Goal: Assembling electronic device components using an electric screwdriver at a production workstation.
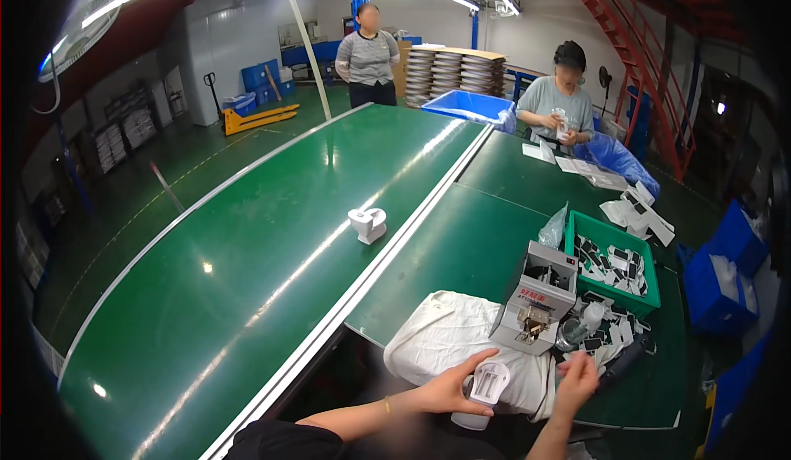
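My left hand (446,391) grips a white plastic housing (490,382) with a rounded opening on top and slots inside. It is held over the white cloth (437,332) on the bench. To its right, my right hand (578,384) is raised with its fingers curled together; what they hold, if anything, is too small to make out. A grey bench machine (534,295) stands just beyond both hands. Beside it, near my right hand, is a clear plastic container (581,326) among loose black-and-white parts (606,345).
On the green conveyor belt (272,237) to the left sits a white toilet-shaped piece (368,224). A green crate (655,293) of small black-and-white parts stands right of the machine. Across the bench a co-worker (560,101) handles a white piece; another person (367,56) stands behind the belt.
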The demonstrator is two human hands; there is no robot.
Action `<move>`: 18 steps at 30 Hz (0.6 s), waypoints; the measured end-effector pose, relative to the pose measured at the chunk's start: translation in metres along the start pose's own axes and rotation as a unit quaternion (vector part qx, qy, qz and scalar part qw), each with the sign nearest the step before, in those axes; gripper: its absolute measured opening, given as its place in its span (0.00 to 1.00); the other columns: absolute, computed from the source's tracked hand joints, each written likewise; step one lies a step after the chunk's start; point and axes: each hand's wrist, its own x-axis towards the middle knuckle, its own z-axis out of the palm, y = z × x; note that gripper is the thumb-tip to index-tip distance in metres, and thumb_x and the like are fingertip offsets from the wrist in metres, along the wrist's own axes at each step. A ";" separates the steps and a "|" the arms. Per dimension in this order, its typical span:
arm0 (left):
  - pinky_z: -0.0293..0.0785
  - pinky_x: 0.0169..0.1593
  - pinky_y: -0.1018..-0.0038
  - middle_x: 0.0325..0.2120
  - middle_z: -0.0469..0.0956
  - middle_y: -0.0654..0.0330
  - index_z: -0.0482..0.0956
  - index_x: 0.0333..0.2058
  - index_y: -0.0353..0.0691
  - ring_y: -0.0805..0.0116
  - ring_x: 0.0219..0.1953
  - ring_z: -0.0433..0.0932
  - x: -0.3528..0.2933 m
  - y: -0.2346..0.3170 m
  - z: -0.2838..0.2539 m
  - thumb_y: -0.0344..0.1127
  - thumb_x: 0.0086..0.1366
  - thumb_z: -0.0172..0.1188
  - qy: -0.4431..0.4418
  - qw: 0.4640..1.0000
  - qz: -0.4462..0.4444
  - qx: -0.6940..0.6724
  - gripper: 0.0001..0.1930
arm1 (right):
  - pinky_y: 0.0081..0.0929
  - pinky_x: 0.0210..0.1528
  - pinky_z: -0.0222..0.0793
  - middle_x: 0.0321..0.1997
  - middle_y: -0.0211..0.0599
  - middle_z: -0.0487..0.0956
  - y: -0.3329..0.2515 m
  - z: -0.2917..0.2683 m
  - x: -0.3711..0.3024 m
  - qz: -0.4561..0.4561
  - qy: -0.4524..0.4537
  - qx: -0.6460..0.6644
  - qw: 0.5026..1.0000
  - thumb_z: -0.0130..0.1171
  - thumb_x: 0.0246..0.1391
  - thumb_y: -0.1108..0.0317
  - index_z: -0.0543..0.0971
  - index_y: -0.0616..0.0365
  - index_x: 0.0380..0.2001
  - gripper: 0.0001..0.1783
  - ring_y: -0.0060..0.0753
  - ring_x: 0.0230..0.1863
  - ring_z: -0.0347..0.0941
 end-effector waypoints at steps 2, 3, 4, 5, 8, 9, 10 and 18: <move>0.60 0.64 0.66 0.62 0.63 0.48 0.51 0.68 0.44 0.56 0.63 0.63 0.000 -0.009 0.003 0.44 0.47 0.76 -0.005 1.000 -0.001 0.016 0.54 | 0.18 0.28 0.67 0.28 0.34 0.79 0.008 -0.023 0.024 -0.050 0.072 -0.090 0.992 0.53 0.64 0.66 0.77 0.64 0.36 0.11 0.19 0.26 0.73; 0.60 0.64 0.65 0.62 0.62 0.47 0.51 0.68 0.44 0.55 0.63 0.63 -0.001 -0.014 0.004 0.45 0.47 0.76 -0.006 0.999 0.000 0.039 0.54 | 0.19 0.31 0.69 0.30 0.35 0.80 0.010 -0.029 0.033 -0.106 0.099 -0.147 0.978 0.53 0.63 0.67 0.77 0.64 0.38 0.10 0.22 0.29 0.75; 0.60 0.64 0.65 0.62 0.62 0.47 0.51 0.68 0.44 0.55 0.63 0.63 -0.001 -0.020 0.006 0.45 0.47 0.76 -0.011 0.999 -0.004 0.035 0.54 | 0.29 0.41 0.72 0.37 0.41 0.80 0.010 -0.042 0.039 -0.068 0.068 -0.232 0.968 0.55 0.60 0.68 0.77 0.65 0.42 0.11 0.35 0.37 0.78; 0.60 0.64 0.65 0.62 0.62 0.47 0.52 0.67 0.43 0.54 0.63 0.63 0.000 -0.025 0.008 0.46 0.46 0.76 -0.007 0.999 0.001 0.054 0.54 | 0.29 0.41 0.72 0.37 0.41 0.80 0.015 -0.049 0.044 -0.059 0.071 -0.237 0.967 0.55 0.60 0.68 0.77 0.65 0.42 0.11 0.35 0.37 0.78; 0.61 0.63 0.64 0.60 0.63 0.47 0.55 0.65 0.38 0.52 0.62 0.64 -0.003 -0.033 0.009 0.47 0.44 0.77 -0.003 0.994 0.016 0.104 0.54 | 0.39 0.50 0.69 0.46 0.49 0.78 0.032 -0.054 0.053 -0.042 -0.038 -0.462 0.885 0.59 0.52 0.68 0.76 0.63 0.46 0.17 0.52 0.48 0.74; 0.61 0.63 0.64 0.60 0.63 0.47 0.55 0.65 0.38 0.52 0.62 0.64 -0.003 -0.034 0.010 0.47 0.44 0.77 -0.009 0.995 0.010 0.100 0.54 | 0.42 0.52 0.68 0.48 0.50 0.77 0.032 -0.051 0.057 -0.029 -0.061 -0.474 0.878 0.61 0.50 0.67 0.76 0.62 0.47 0.20 0.56 0.50 0.72; 0.61 0.63 0.64 0.60 0.63 0.48 0.56 0.65 0.38 0.52 0.61 0.65 -0.003 -0.036 0.010 0.48 0.44 0.77 -0.004 0.993 0.037 0.113 0.54 | 0.40 0.51 0.69 0.46 0.48 0.78 0.030 -0.046 0.057 -0.027 -0.056 -0.501 0.863 0.64 0.48 0.65 0.76 0.59 0.47 0.22 0.54 0.48 0.74; 0.64 0.61 0.64 0.58 0.67 0.50 0.60 0.62 0.37 0.52 0.59 0.68 0.001 -0.037 0.007 0.48 0.43 0.77 0.011 0.985 0.092 0.144 0.50 | 0.38 0.54 0.65 0.48 0.44 0.74 -0.005 -0.024 0.068 -0.008 -0.053 -0.509 0.859 0.71 0.39 0.66 0.79 0.58 0.44 0.25 0.48 0.52 0.68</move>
